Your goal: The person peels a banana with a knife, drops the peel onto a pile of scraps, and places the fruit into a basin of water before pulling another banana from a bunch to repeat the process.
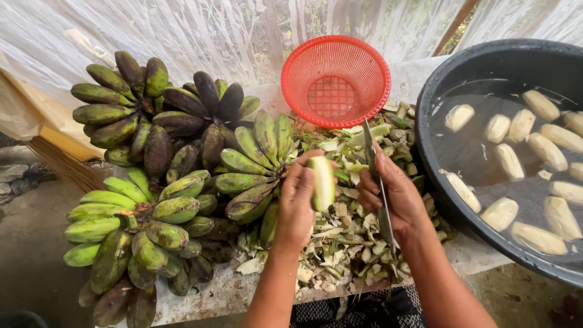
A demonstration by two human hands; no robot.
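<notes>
My left hand point(296, 203) holds a partly peeled green banana point(322, 182) upright over a heap of peel scraps point(340, 234). My right hand point(393, 194) grips a knife point(375, 170) whose blade points up and away, just to the right of the banana. Both hands hover above the table's near edge.
Bunches of unpeeled green and dark bananas point(158, 176) lie at the left. A red mesh basket point(336, 80) leans at the back. A large black basin point(437, 91) of water with several peeled bananas point(510, 161) stands at the right. White netting hangs behind.
</notes>
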